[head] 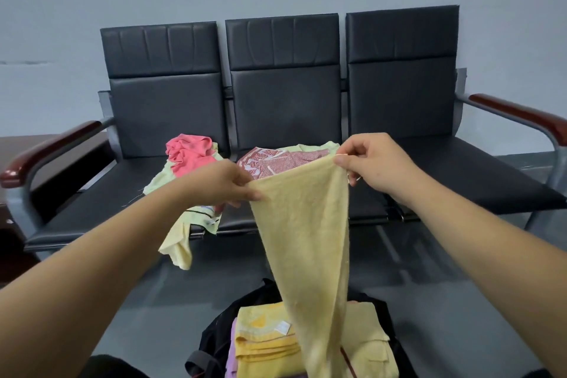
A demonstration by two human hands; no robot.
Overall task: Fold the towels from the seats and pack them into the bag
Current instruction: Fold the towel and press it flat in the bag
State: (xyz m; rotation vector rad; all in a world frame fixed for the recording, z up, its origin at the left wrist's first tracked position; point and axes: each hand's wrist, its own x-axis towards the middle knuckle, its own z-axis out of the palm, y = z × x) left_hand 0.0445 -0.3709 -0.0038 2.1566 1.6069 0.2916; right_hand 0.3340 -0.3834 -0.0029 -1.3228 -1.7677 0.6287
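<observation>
I hold a pale yellow towel (306,242) up in front of the seats. My left hand (224,184) pinches its left top corner and my right hand (374,163) pinches its right top corner, so it hangs down over the bag. The black bag (214,337) stands open on the floor at the bottom, with folded yellow towels (264,347) and a purple one inside. On the seats behind lie a pink towel (190,153), a red patterned towel (276,163), a light green one (156,181) and a yellow one (181,242) drooping over the seat edge.
A row of three black padded seats (460,175) stands against a grey wall, with wooden-topped armrests (46,153) at both ends. The right seat holds nothing. A dark wooden piece of furniture (12,193) stands at the far left. The floor is grey.
</observation>
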